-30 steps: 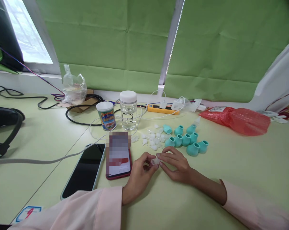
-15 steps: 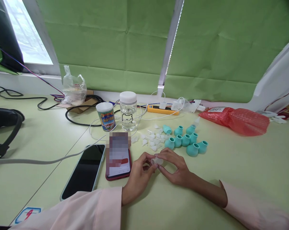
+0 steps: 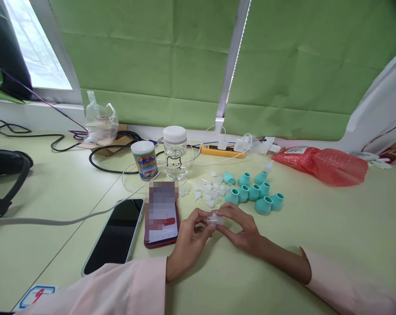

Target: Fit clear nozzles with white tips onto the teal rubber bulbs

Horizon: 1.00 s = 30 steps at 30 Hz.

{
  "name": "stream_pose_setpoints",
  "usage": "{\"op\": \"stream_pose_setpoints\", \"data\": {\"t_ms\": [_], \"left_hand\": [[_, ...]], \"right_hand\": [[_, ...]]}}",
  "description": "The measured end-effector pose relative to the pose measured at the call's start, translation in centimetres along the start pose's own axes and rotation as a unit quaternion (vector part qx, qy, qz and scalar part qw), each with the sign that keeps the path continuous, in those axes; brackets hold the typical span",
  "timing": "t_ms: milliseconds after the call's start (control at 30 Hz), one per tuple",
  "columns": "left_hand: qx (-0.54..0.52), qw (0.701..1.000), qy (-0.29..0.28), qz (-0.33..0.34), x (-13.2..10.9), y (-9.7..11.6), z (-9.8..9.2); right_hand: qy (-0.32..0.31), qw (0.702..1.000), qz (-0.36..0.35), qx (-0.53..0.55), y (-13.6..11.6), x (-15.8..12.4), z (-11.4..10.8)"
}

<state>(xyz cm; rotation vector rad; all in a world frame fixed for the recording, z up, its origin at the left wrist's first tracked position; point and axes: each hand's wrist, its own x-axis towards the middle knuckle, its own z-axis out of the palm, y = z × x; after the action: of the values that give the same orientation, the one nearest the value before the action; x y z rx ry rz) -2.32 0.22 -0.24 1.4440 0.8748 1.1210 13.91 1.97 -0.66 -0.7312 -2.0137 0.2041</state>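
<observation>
My left hand (image 3: pixel 188 240) and my right hand (image 3: pixel 240 227) meet low over the pale green table (image 3: pixel 316 245), both pinching one small translucent white plastic piece (image 3: pixel 214 219) between their fingertips. Just beyond them lies a scatter of several similar white pieces (image 3: pixel 208 192). To the right of that scatter stands a cluster of several teal rubber bulbs (image 3: pixel 254 192). Both arms wear pale pink sleeves.
A red-cased phone (image 3: pixel 161 216) with a lit screen and a dark phone (image 3: pixel 114 236) lie left of my hands. Behind them stand a printed can (image 3: pixel 144 160) and a clear jar with a white lid (image 3: pixel 175 152). A yellow power strip (image 3: pixel 221 151), cables, a red bag (image 3: pixel 322 164) and headphones (image 3: pixel 4 175) ring the area.
My hands have stayed in place, turning the small white piece slightly between the fingertips. The view has shifted a little.
</observation>
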Motion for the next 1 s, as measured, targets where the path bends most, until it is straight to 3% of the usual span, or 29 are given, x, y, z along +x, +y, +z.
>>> {"op": "stream_pose_setpoints", "data": {"t_ms": [267,633,800,900,1000], "left_hand": [[0.014,1.0,-0.006,-0.003,0.0,0.4,0.1],[0.013,1.0,-0.005,-0.004,0.1,0.0,0.1],[-0.006,1.0,0.005,-0.005,0.2,0.3,0.2],[-0.017,1.0,0.006,-0.018,0.0,0.5,0.2],[-0.006,1.0,0.003,-0.031,0.0,0.4,0.2]], "right_hand": [[0.004,1.0,0.018,-0.005,-0.5,0.1,-0.1],[-0.043,0.999,-0.033,-0.007,0.0,0.3,-0.4],[0.006,0.995,-0.066,-0.08,0.1,0.7,-0.9],[0.045,0.987,-0.048,-0.148,0.7,1.6,-1.9],[0.028,0.971,-0.032,-0.233,1.7,2.7,-3.0]]}}
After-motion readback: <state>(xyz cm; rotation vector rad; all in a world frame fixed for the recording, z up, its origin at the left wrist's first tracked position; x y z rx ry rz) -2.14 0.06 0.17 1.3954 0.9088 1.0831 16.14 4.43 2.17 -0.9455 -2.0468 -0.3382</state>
